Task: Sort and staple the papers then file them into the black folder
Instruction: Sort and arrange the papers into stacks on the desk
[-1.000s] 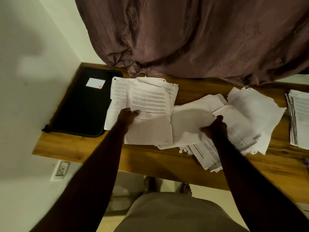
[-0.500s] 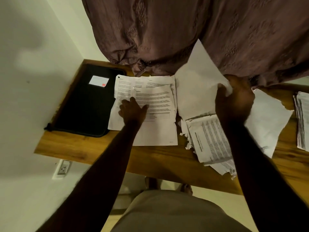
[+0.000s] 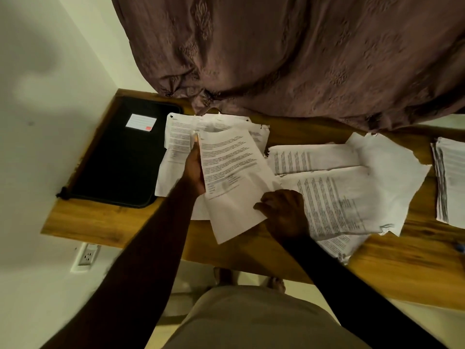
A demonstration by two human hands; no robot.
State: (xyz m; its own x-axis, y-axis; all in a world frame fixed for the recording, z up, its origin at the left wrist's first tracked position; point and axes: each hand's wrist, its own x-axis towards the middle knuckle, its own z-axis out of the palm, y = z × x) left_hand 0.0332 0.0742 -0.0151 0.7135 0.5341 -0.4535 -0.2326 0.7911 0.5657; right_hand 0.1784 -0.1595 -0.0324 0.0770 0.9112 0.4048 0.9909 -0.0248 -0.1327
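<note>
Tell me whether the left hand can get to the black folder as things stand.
Probably yes. The left hand grips a printed sheet right beside the black folder, and nothing lies between them. It would only have to let go of the sheet first.

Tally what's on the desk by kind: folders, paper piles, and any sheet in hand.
black folder: 1
paper piles on the desk: 3 (pile beside folder, loose middle heap, right-edge stack)
printed sheet, held by left hand and right hand: 1
Total: 5

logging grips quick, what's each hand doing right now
Left hand: holds the printed sheet by its left edge.
Right hand: fingers grip the same sheet's lower right edge.
</note>
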